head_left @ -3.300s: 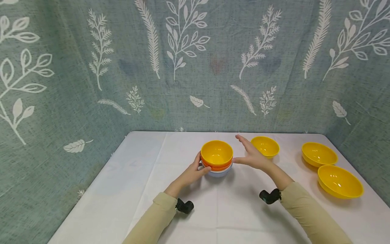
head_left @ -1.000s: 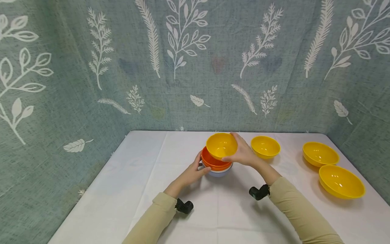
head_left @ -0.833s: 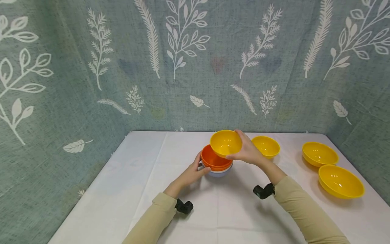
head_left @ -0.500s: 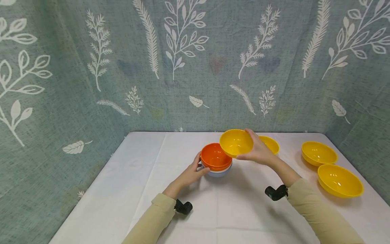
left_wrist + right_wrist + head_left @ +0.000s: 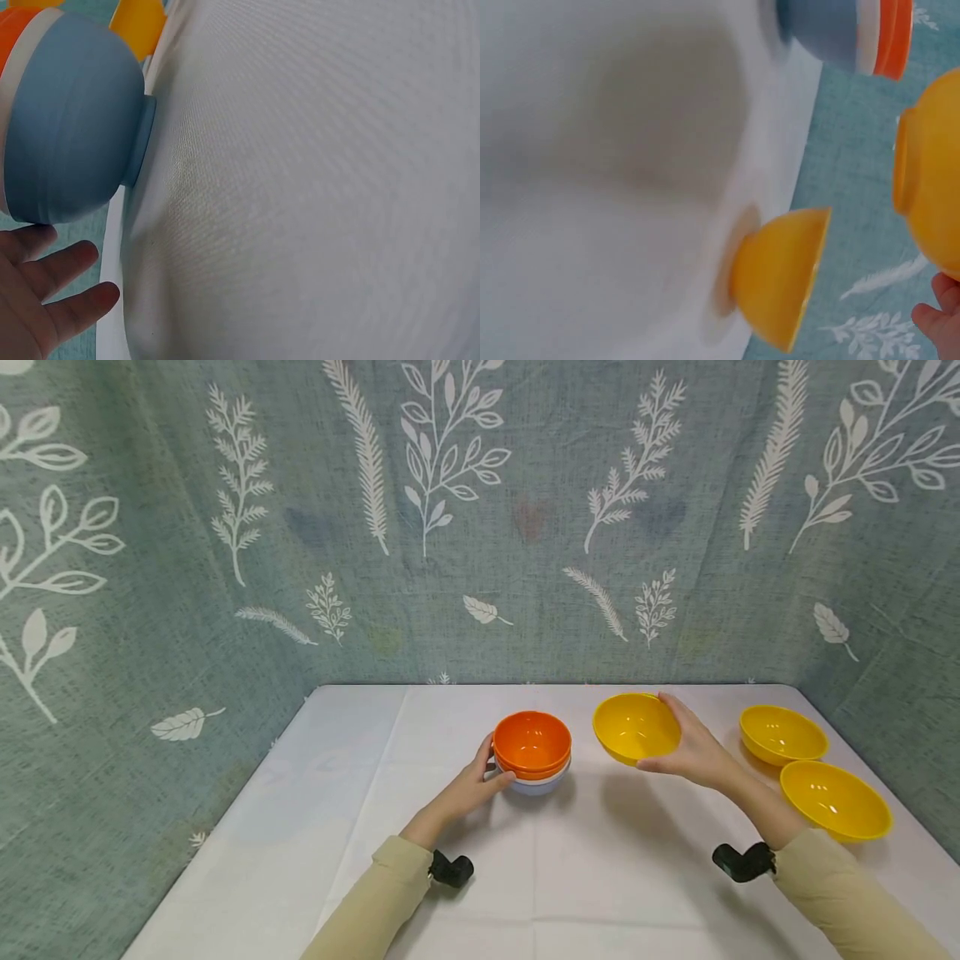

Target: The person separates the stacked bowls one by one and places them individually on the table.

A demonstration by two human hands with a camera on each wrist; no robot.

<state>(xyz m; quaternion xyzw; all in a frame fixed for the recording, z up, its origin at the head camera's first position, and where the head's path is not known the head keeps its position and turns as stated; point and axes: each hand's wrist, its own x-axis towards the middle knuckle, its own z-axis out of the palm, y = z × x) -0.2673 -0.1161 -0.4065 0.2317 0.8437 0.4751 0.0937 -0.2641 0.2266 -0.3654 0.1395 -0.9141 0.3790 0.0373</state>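
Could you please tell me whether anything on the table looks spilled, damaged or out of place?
Nothing stands out. The bowl stack in the left hand sits upright and nested, the yellow bowl held by the right hand shows no visible damage, and no spill shows on the white tablecloth.

yellow bowl (image 5: pixel 636 728) now off the stack (image 5: pixel 532 753)

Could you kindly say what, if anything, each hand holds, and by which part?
The right hand holds a yellow bowl by its right side; the left hand touches the left side of the bowl stack.
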